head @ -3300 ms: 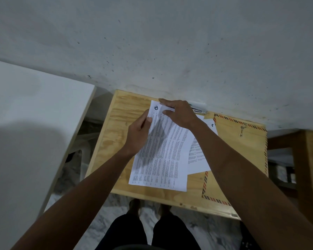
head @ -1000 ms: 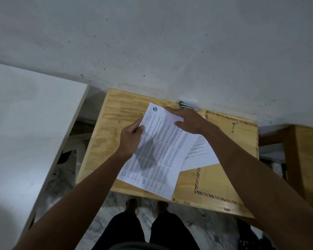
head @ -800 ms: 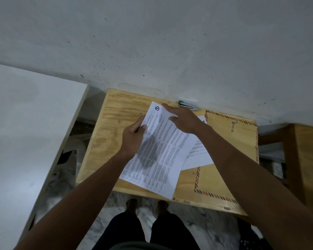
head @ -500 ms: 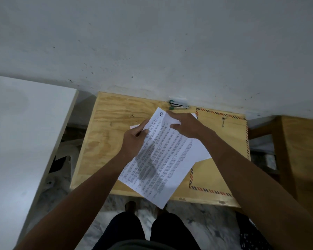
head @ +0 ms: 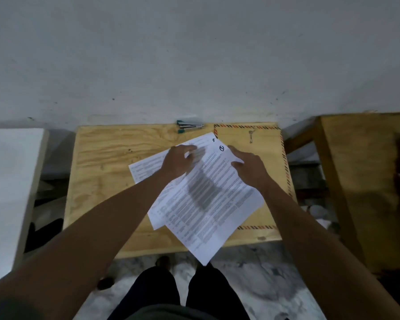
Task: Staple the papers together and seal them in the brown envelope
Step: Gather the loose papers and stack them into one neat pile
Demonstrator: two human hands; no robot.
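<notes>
Two hands gather: our left hand pinches loose papers, right hand grips them; square edges before stapler.

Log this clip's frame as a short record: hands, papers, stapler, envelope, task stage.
left hand: on the papers, fingers curled, blurred
right hand: grips the top sheet's right edge
papers: loose, fanned, overhanging the table's near edge
stapler: at the table's far edge, untouched
brown envelope: flat, partly under the papers
table: plywood
stage: gathering sheets, not yet stapled
</notes>
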